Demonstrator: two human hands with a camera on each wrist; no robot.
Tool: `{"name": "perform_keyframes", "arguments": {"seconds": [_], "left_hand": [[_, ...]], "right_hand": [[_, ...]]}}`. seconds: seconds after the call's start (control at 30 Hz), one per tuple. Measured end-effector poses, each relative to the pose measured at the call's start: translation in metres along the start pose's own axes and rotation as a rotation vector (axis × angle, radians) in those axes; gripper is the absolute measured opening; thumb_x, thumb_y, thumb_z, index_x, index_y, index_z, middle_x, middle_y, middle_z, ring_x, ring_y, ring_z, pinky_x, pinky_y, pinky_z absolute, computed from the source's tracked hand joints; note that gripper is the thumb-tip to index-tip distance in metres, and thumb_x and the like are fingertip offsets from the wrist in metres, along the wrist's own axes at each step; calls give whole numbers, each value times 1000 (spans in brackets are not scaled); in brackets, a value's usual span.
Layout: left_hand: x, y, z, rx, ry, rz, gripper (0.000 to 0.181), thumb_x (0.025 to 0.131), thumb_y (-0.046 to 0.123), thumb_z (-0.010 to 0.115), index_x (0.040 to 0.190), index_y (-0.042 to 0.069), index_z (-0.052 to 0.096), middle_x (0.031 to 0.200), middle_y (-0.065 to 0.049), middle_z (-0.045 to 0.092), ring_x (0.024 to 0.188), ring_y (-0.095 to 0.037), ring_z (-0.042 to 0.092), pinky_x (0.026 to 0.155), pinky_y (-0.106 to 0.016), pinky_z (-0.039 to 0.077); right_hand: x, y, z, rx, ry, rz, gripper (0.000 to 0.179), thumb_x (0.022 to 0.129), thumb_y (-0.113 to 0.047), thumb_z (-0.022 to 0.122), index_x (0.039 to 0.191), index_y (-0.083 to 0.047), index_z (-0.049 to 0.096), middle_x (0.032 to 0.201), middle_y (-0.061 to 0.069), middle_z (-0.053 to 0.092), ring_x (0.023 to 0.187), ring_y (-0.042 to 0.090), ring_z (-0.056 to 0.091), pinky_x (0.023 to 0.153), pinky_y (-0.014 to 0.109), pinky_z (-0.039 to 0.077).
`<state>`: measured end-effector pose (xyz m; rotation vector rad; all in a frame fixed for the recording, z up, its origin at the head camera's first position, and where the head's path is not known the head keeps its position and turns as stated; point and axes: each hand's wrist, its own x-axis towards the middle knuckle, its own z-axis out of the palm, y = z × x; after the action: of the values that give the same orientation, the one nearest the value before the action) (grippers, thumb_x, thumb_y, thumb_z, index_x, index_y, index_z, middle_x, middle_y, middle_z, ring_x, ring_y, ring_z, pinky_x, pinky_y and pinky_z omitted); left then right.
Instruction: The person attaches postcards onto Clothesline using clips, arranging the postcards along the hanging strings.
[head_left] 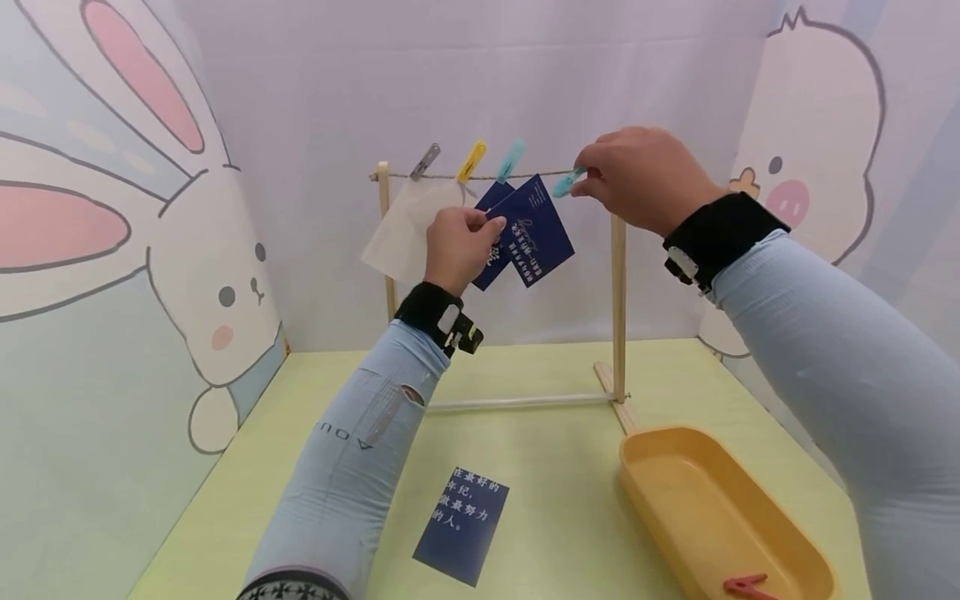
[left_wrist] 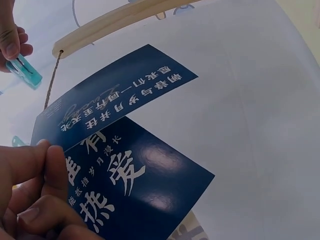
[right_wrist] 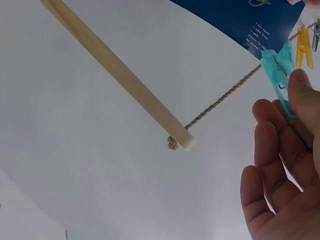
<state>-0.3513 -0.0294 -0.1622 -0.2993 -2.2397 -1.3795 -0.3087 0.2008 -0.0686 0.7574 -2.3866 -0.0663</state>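
Note:
My left hand [head_left: 459, 246] pinches a dark blue card [head_left: 542, 233] with white writing by its edge, holding it up at the rope [right_wrist: 220, 102]. Just right of that card, my right hand [head_left: 648, 177] pinches a teal clothespin [right_wrist: 278, 75] between thumb and fingers, close to the rope. Behind the held card hangs another blue card [left_wrist: 130, 185], partly covered, below a second teal clothespin [head_left: 511, 161]. Further left on the rope are a yellow clothespin [head_left: 472, 162] and a grey clothespin [head_left: 425, 162], with a pale translucent sheet [head_left: 405, 229] hanging beneath them.
The rope runs between wooden posts [head_left: 618, 308] of a stand with a pale crossbar [head_left: 525, 402]. A blue card [head_left: 462, 527] lies on the yellow-green table [head_left: 570, 508]. At front right, a yellow tray [head_left: 637, 475] holds a red clothespin [head_left: 748, 586].

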Motion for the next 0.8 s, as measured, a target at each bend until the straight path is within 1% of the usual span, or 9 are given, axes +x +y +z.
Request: {"name": "perform_keyframes", "arguments": {"seconds": [0.1, 0.3, 0.47, 0.53, 0.7, 0.8], "left_hand": [[0, 0, 1, -7, 1, -1, 28, 100, 33, 70, 106, 8, 81, 97, -6, 78, 87, -16, 72, 81, -30, 61], [1, -1, 4, -13, 10, -4, 28, 100, 33, 70, 100, 8, 81, 93, -5, 77, 85, -16, 71, 79, -30, 61], [3, -1, 5, -10, 23, -14, 28, 100, 34, 71, 101, 8, 81, 93, -5, 78, 87, -16, 72, 80, -31, 61], [3, -1, 5, -12, 20, -24, 28, 100, 34, 71, 103, 8, 81, 95, -5, 79, 88, -16, 73, 81, -31, 61], [4, -2, 2, 2, 29, -47, 28, 100, 34, 70, 99, 8, 81, 94, -5, 79, 89, -17, 72, 81, -33, 61], [4, -1, 0, 3, 32, -50, 29, 100, 34, 70, 98, 8, 81, 93, -5, 79, 89, -17, 72, 81, -32, 61]], "right_hand": [[3, 1, 0, 13, 4, 1, 27, 100, -22, 70, 118, -2, 75, 103, 18, 75, 90, 35, 67, 87, 49, 58], [11, 4, -3, 36, 23, 37, 29, 101, -19, 67, 120, 1, 75, 108, 21, 76, 97, 38, 69, 94, 51, 57], [20, 3, -7, 46, 36, 73, 31, 101, -19, 66, 123, 0, 74, 112, 22, 75, 100, 40, 70, 96, 51, 57], [23, 1, -9, 49, 32, 83, 31, 101, -19, 66, 124, -1, 74, 113, 22, 75, 101, 40, 70, 97, 51, 57], [32, -3, -9, 67, 9, 87, 31, 102, -19, 65, 127, -3, 73, 117, 21, 75, 104, 40, 70, 98, 49, 57], [36, -4, -7, 71, -6, 94, 31, 103, -20, 63, 128, -3, 72, 119, 20, 75, 106, 39, 70, 98, 48, 57]]}}
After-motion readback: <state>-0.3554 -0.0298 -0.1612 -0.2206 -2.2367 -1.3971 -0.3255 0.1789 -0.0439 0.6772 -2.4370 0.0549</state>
